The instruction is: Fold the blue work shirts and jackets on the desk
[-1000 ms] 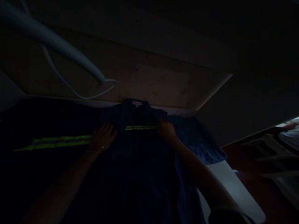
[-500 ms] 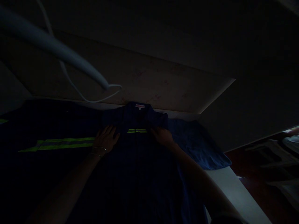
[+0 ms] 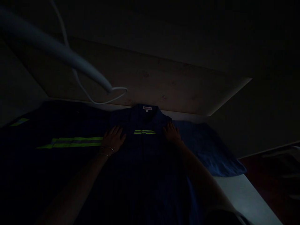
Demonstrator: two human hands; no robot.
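Observation:
A dark navy work jacket [image 3: 145, 150] lies front up on a pale table, its collar away from me. A label shows inside the collar, and a yellow-green reflective stripe crosses the chest. My left hand [image 3: 114, 138] rests flat on the jacket's left side, fingers spread, thin bracelets at the wrist. On the other side, my right hand [image 3: 172, 132] lies near the shoulder with its fingers stretched out. Another dark garment with a reflective stripe [image 3: 77, 142] spreads to the left. The lower part of the jacket is almost lost in darkness.
Blue cloth [image 3: 211, 150] lies to the right, beside a bare strip of the pale tabletop [image 3: 248, 193]. A patterned panel [image 3: 154, 81] rises behind the table. A pale tube with a looped cord [image 3: 91, 72] hangs at upper left. The scene is very dim.
My right hand has moved outward from the chest stripe toward the shoulder, and its fingers have straightened. My left hand stays on the jacket. The whole view has shifted slightly and darkened.

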